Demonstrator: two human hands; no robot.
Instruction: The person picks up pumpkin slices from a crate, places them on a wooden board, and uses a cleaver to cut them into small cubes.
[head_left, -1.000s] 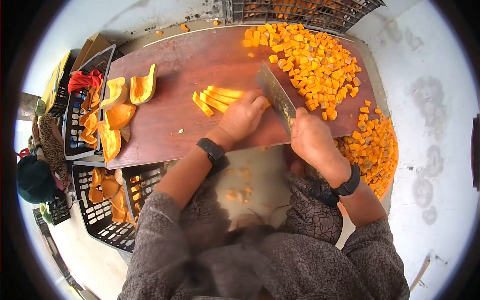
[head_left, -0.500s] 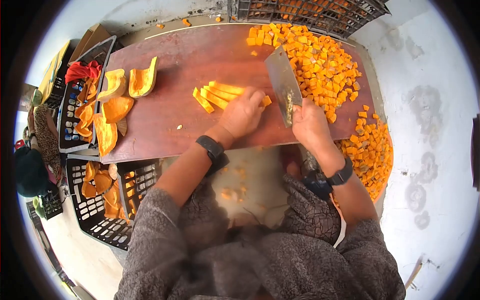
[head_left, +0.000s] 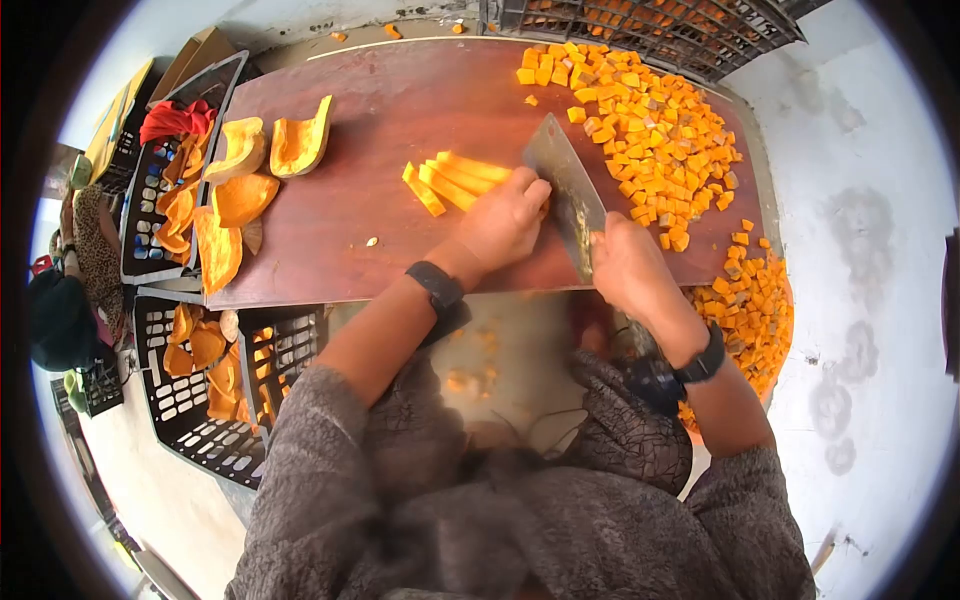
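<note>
My left hand presses on a bundle of orange pumpkin strips lying on the reddish-brown board; its fingers are curled over their right ends. My right hand grips a wide-bladed cleaver, its handle hidden in the fist. The blade stands right beside my left fingertips. Many small pumpkin cubes are heaped on the board to the right of the blade. Curved pumpkin pieces rest at the board's left end.
Black crates with pumpkin pieces stand at the left, one under a red cloth. Another crate is behind the board. More cubes fill a container at the lower right. A person in a dark hat is at the far left.
The cleaver has moved left relative to the cube pile, up against my left fingers. The whole view has shifted slightly, so the board appears further right.
</note>
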